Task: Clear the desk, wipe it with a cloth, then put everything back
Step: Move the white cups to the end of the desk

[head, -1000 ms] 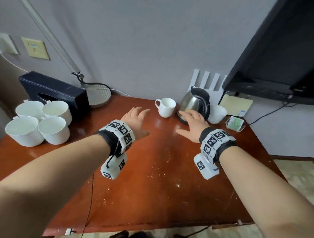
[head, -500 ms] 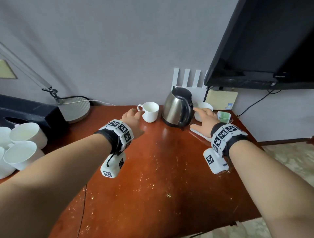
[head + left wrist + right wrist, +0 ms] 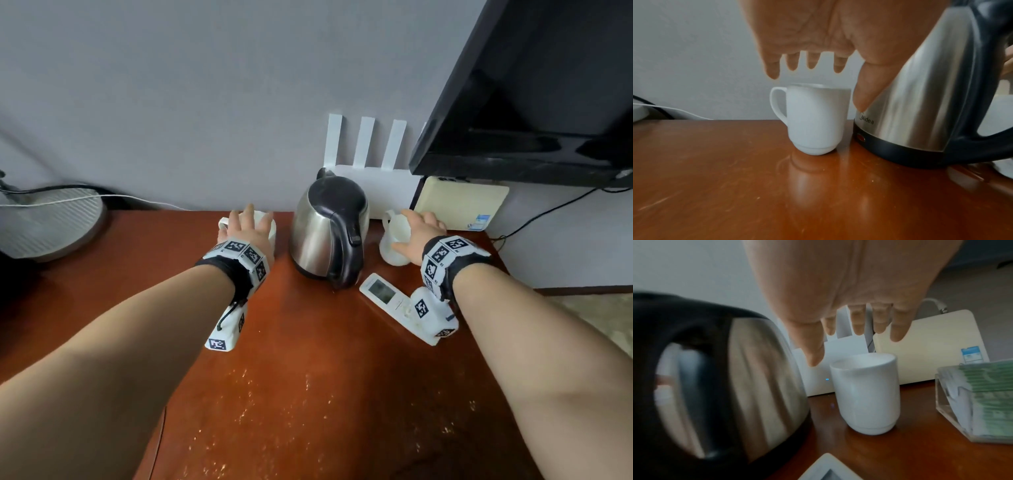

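Note:
Two white mugs flank a steel kettle [image 3: 329,236] at the back of the brown desk [image 3: 308,377]. My left hand [image 3: 248,224] hovers over the left mug [image 3: 272,228]. In the left wrist view the spread fingers [image 3: 809,63] hang just above that mug [image 3: 813,120] without touching it, and the thumb sits close to the kettle [image 3: 920,97]. My right hand [image 3: 418,231] is over the right mug [image 3: 394,250]. The right wrist view shows its fingers [image 3: 857,324] open above the mug's [image 3: 867,394] rim, holding nothing.
A white remote [image 3: 387,296] lies in front of the kettle, under my right wrist. Against the wall stand a white router [image 3: 380,192] and a cream box [image 3: 462,205]. A clear holder of green packets [image 3: 978,402] stands right of the mug. A TV [image 3: 531,85] overhangs the right; a lamp base [image 3: 48,222] is far left.
Both hands have reached forward, from short of the mugs to right over them. My head has moved closer and turned right, so the cups at far left have left the view.

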